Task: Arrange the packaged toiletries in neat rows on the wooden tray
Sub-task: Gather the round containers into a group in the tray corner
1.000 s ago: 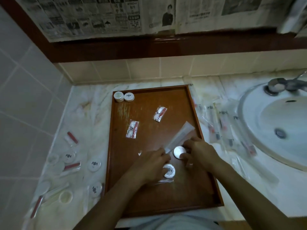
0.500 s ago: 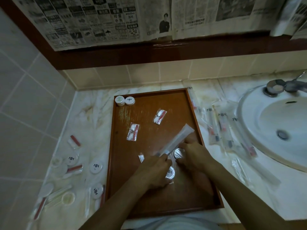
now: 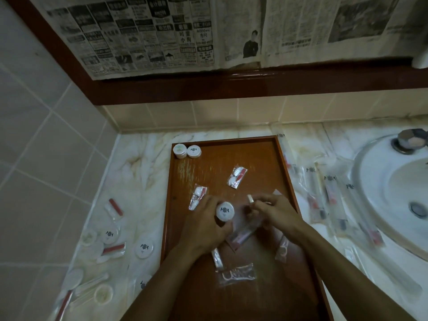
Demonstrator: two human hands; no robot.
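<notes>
Gripping a round white puck (image 3: 225,211) with a dark emblem on its lid, the left hand (image 3: 203,230) curls around it over the middle of the wooden tray (image 3: 287,181). Just to its right, the right hand (image 3: 275,213) pinches a small white piece (image 3: 250,198), with a long clear sachet (image 3: 243,235) showing red inside lying beneath it.

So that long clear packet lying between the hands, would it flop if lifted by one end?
Probably only a little. The long clear packet seems to hold a stiff red-tipped stick, so it should stay fairly straight. Its glossy film looks slippery, and it is likely light.
</notes>
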